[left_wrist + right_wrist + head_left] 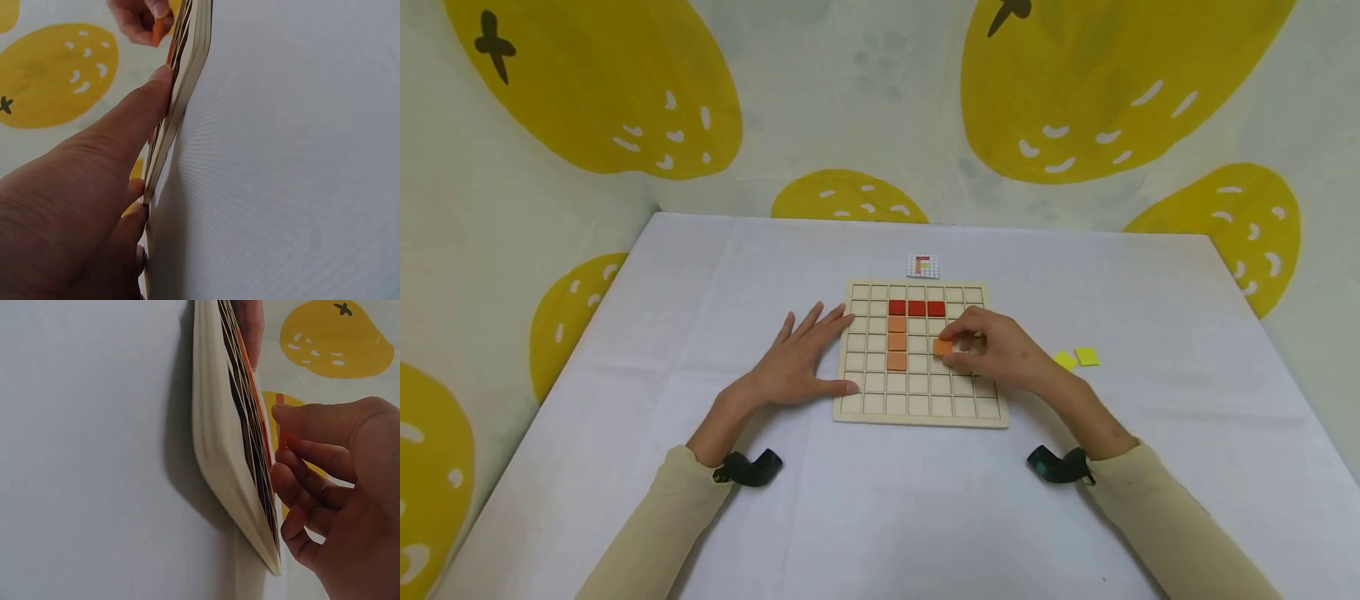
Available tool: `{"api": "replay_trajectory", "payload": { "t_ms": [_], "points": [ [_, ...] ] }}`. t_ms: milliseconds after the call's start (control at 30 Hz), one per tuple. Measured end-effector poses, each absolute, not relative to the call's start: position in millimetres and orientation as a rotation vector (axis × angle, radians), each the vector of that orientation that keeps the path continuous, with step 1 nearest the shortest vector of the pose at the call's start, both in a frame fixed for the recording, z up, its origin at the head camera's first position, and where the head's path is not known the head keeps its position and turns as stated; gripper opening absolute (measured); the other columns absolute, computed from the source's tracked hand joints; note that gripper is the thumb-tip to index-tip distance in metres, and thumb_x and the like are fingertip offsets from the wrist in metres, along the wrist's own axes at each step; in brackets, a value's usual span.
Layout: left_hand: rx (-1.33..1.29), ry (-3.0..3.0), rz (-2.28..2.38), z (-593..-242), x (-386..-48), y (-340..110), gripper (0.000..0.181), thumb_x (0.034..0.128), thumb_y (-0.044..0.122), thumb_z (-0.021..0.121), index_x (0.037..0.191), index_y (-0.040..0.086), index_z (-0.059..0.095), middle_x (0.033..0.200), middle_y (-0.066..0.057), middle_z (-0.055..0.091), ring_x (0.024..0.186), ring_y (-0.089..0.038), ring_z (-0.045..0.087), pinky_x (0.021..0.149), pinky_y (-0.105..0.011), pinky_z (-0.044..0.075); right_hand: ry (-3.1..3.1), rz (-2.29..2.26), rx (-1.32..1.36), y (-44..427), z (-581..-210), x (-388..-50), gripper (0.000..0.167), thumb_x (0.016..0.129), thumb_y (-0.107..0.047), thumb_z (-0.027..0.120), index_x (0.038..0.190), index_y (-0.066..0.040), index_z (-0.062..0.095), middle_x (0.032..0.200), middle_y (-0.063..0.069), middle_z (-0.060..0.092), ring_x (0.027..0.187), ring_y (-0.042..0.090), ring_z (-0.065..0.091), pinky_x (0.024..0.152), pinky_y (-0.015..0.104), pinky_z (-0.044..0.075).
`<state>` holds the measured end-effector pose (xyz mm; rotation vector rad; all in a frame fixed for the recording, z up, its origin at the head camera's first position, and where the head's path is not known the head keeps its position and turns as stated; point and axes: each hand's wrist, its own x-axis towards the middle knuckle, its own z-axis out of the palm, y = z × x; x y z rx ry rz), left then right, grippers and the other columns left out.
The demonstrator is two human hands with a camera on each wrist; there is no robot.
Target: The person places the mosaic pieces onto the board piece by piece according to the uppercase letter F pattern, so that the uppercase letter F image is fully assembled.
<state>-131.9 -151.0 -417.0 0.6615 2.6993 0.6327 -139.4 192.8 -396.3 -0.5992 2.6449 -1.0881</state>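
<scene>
A wooden grid board [917, 421] lies on the table, holding a row of three red tiles [917, 308] and a column of three orange tiles [897, 342]. Between thumb and fingers my right hand [1000, 350] pinches another orange tile [942, 347] over the board's right half. In the right wrist view that tile [280, 419] appears edge-on, slightly off the board's face. My left hand [797, 362] rests at the board's left edge with fingers spread, and its thumb [147, 94] touches the rim in the left wrist view.
Two yellow tiles [1086, 357] lie on the white tablecloth right of the board, near my right forearm. A small pattern card [922, 266] with a coloured grid sits just behind the board. Fabric walls printed with yellow fruit [850, 200] stand behind the table.
</scene>
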Motion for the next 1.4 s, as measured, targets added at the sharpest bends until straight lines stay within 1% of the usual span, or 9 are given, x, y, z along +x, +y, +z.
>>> {"api": "replay_trajectory", "payload": {
  "t_ms": [167, 433, 533, 767, 1033, 1200, 1400],
  "points": [
    [0.669, 2.699, 0.644, -416.4, -131.9, -150.4, 0.105, 0.0869, 0.062, 0.076, 0.168, 0.024, 0.021, 0.178, 0.003, 0.013, 0.167, -0.028, 0.0, 0.132, -0.062, -0.004, 2.634, -1.093, -0.613, 186.7, -396.7, -138.9, 0.029, 0.088, -0.019, 0.085, 0.115, -0.014, 0.075, 0.104, 0.002, 0.068, 0.091, 0.019, 0.057, 0.076, 0.024, 0.048],
    [0.669, 2.703, 0.636, -415.6, -131.5, -149.7, 0.104, 0.0868, 0.061, 0.076, 0.168, 0.022, 0.023, 0.178, 0.002, 0.014, 0.166, -0.03, 0.001, 0.132, -0.062, -0.003, 2.619, -1.109, -0.602, 176.4, -397.0, -135.6, 0.029, 0.088, -0.018, 0.085, 0.115, -0.014, 0.076, 0.104, 0.002, 0.069, 0.089, 0.017, 0.058, 0.076, 0.023, 0.049],
    [0.667, 2.701, 0.635, -414.6, -131.2, -149.1, 0.105, 0.0868, 0.061, 0.076, 0.168, 0.022, 0.022, 0.178, 0.002, 0.014, 0.166, -0.03, 0.001, 0.131, -0.063, -0.004, 2.615, -1.109, -0.608, 173.3, -398.9, -135.1, 0.029, 0.088, -0.018, 0.085, 0.115, -0.015, 0.076, 0.103, 0.001, 0.069, 0.09, 0.016, 0.058, 0.077, 0.023, 0.049],
    [0.663, 2.696, 0.662, -412.0, -130.4, -148.5, 0.104, 0.0867, 0.059, 0.077, 0.168, 0.022, 0.023, 0.178, 0.002, 0.014, 0.166, -0.03, 0.001, 0.131, -0.063, -0.005, 2.596, -1.119, -0.678, 166.1, -399.0, -131.1, 0.027, 0.088, -0.017, 0.085, 0.113, -0.014, 0.076, 0.104, -0.001, 0.07, 0.094, 0.016, 0.061, 0.083, 0.028, 0.053],
    [0.654, 2.695, 0.653, -413.0, -130.0, -148.1, 0.104, 0.0869, 0.06, 0.077, 0.168, 0.023, 0.023, 0.178, 0.002, 0.014, 0.166, -0.029, 0.001, 0.132, -0.062, -0.005, 2.575, -1.093, -0.712, 158.5, -396.6, -124.6, 0.027, 0.088, -0.019, 0.084, 0.114, -0.015, 0.076, 0.106, -0.002, 0.069, 0.097, 0.015, 0.061, 0.086, 0.028, 0.055],
    [0.653, 2.698, 0.655, -413.7, -130.4, -148.2, 0.103, 0.0872, 0.06, 0.076, 0.168, 0.023, 0.023, 0.178, 0.001, 0.014, 0.166, -0.03, 0.001, 0.131, -0.063, -0.005, 2.571, -1.074, -0.704, 153.7, -395.4, -121.6, 0.028, 0.089, -0.023, 0.084, 0.115, -0.018, 0.075, 0.109, -0.004, 0.069, 0.097, 0.015, 0.06, 0.086, 0.03, 0.054],
    [0.654, 2.7, 0.641, -415.4, -131.7, -149.2, 0.104, 0.0872, 0.061, 0.076, 0.168, 0.024, 0.022, 0.178, 0.002, 0.013, 0.167, -0.029, 0.0, 0.131, -0.062, -0.005, 2.575, -1.054, -0.701, 148.7, -396.3, -117.5, 0.029, 0.089, -0.024, 0.084, 0.116, -0.02, 0.075, 0.109, -0.006, 0.069, 0.096, 0.012, 0.061, 0.088, 0.031, 0.054]
  ]
}}
